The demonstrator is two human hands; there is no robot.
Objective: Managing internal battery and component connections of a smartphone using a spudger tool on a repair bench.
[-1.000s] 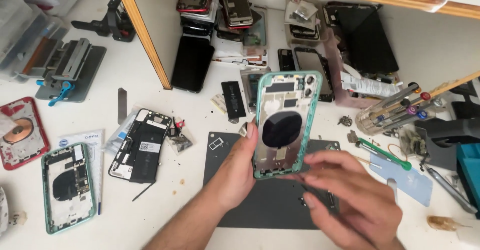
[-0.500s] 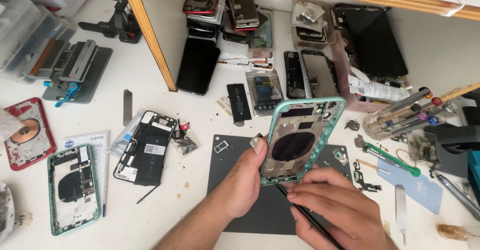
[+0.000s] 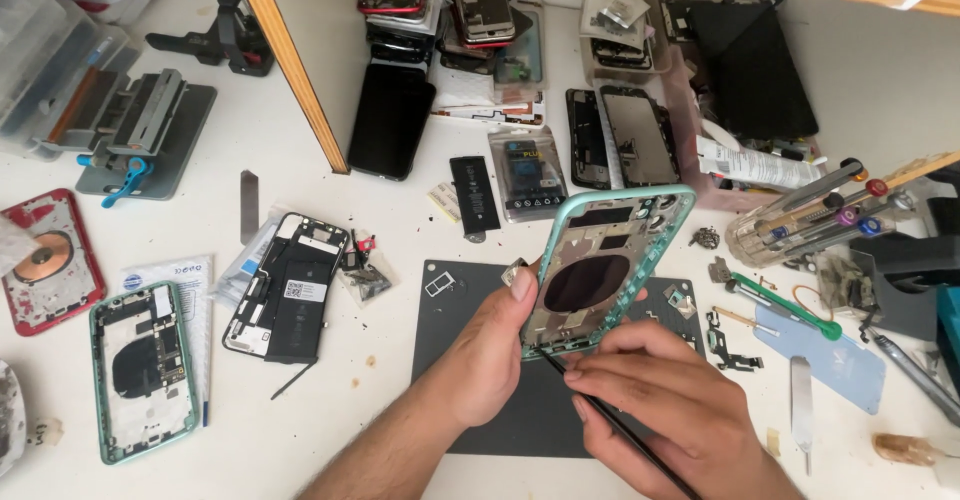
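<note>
**Green phone frame held over the mat**

While the left hand [image 3: 495, 345] grips a green phone frame [image 3: 605, 265] by its lower left edge, thumb on the rim, the frame stands tilted above the dark mat [image 3: 470, 360] at centre frame. The right hand [image 3: 665, 405] has its fingers closed around a thin black tool [image 3: 615, 425], whose tip touches the frame's bottom edge.

At right of the frame, a clear cup [image 3: 775, 230] lying on its side holds screwdrivers with coloured caps (red, purple, blue among them). A clear pink tray [image 3: 690, 130] at upper centre holds a phone chassis [image 3: 640, 135]. At upper left sits a clear plastic box [image 3: 40, 70]; its contents cannot be told. A second green frame [image 3: 140, 370] lies flat at lower left.
</note>
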